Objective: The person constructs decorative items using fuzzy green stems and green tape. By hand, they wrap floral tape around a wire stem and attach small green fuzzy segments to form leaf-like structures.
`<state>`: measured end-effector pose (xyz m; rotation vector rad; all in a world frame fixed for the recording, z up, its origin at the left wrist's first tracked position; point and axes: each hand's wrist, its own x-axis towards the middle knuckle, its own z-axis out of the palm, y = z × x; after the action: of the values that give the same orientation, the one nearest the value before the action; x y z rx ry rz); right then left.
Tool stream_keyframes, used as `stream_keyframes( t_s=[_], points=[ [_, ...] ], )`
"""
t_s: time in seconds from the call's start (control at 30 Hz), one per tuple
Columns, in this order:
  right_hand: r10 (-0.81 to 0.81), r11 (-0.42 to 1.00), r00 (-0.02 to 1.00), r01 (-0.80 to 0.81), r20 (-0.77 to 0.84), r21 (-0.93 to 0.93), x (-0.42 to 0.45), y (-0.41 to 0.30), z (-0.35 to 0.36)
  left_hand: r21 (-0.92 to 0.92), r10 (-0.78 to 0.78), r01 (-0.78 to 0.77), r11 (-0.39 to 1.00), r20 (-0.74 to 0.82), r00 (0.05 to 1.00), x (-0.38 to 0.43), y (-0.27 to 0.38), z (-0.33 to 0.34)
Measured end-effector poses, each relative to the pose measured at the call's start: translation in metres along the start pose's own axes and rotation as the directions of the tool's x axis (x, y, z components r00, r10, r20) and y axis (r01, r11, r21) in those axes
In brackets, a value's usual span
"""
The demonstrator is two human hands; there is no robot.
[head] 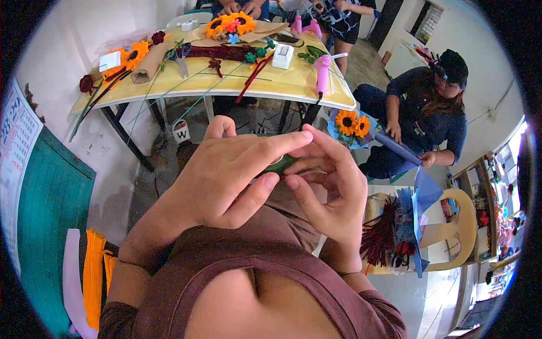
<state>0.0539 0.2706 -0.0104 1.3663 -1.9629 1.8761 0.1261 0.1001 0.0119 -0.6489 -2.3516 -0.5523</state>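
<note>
Both hands are raised in front of my chest, with their index fingertips meeting. My left hand [228, 178] reaches over a dark green item [279, 164], perhaps a roll of tape, which shows between the two hands. Behind the same item curl the fingers of my right hand [330, 186], its thumb near my left thumb. The fingers hide most of the item, so which hand bears it is unclear. Beyond my hands stands a yellow-topped table [178, 87] with a pink glue gun [322, 74], scissors [182, 61], a white tape dispenser [282, 56] and fuzzy-stem flowers.
Orange sunflowers [137, 53] and brown wrapping paper [148, 68] lie on the table. At the right a seated person [427, 101] handles blue wrapping, beside a sunflower bouquet [353, 123]. A beige chair [463, 229] holds dark red stems [379, 233]. Others are at the far side.
</note>
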Motion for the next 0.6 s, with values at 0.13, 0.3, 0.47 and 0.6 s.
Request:
stream_keyframes(
  t_s=[0.13, 0.3, 0.47, 0.6],
  points=[
    [-0.046, 0.996, 0.999, 0.044, -0.019, -0.073, -0.0011, 0.003, 0.0, 0.114, -0.042, 0.032, 0.993, 0.091, 0.995, -0.0006, 0.001, -0.0035],
    [-0.077, 0.978, 0.993, 0.058, -0.088, -0.202, -0.0015, 0.0024, 0.0008, 0.134, -0.012, 0.0, 0.991, 0.088, 0.996, 0.001, 0.0045, -0.0055],
    [-0.09, 0.946, 0.995, 0.071, -0.047, -0.317, 0.0029, -0.0031, -0.0033, 0.139, 0.01, -0.016, 0.99, 0.044, 0.999, 0.0002, 0.0052, -0.0018],
    [-0.02, 0.924, 0.993, 0.062, 0.113, -0.378, 0.0051, -0.0037, -0.0057, 0.183, 0.01, -0.025, 0.983, 0.084, 0.996, -0.0007, 0.0044, -0.0013]
  ],
)
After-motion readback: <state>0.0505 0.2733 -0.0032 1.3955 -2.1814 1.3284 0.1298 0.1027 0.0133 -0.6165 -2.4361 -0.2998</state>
